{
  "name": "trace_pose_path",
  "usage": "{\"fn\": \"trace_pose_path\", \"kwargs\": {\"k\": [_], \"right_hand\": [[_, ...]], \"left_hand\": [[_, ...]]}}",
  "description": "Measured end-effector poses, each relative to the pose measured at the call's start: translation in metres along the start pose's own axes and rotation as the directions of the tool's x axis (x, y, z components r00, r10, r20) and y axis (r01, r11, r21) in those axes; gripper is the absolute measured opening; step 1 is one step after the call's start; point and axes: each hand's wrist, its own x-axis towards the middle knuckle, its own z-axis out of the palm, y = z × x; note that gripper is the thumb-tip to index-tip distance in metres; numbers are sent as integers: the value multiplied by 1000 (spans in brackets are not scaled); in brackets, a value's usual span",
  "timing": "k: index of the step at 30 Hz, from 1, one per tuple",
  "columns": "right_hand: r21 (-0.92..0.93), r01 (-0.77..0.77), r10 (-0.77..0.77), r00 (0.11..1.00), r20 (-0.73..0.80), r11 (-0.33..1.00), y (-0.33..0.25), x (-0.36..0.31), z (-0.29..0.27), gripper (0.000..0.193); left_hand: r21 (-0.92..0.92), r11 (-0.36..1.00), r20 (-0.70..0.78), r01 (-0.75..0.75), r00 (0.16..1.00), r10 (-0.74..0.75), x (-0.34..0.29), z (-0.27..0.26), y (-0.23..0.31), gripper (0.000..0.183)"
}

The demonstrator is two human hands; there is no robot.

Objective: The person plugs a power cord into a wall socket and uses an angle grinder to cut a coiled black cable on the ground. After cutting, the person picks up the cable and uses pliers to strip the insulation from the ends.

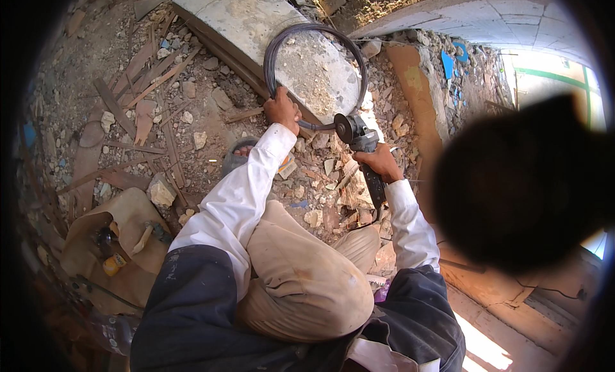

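Two hands (282, 110) (380, 162) hold one coil (269, 61), one grinder (365, 142).

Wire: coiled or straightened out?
Coiled: the wire curves round in a bundled loop, and the left hand grips its lower left side.
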Motion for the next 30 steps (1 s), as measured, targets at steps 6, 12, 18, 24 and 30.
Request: {"fn": "trace_pose_path", "kwargs": {"k": [6,12,18,24,30], "right_hand": [[8,58,-58,998,-5,998,5,4,-1,25],[67,36,-35,999,-6,997,1,5,2,29],[2,30,-30,999,9,1000,12,5,-1,26],[44,20,-20,1000,1,999,6,1,-2,33],[-15,48,-49,999,-12,999,13,6,-1,30]], "left_hand": [[-9,1000,9,2,1000,-1,-3,1,1,38],[-16,1000,17,-14,1000,14,-4,1,2,40],[-24,1000,11,-3,1000,4,0,0,-1,39],[-17,1000,30,-7,1000,7,-1,-1,0,37],[-13,1000,22,0,1000,0,-2,0,0,36]]}}
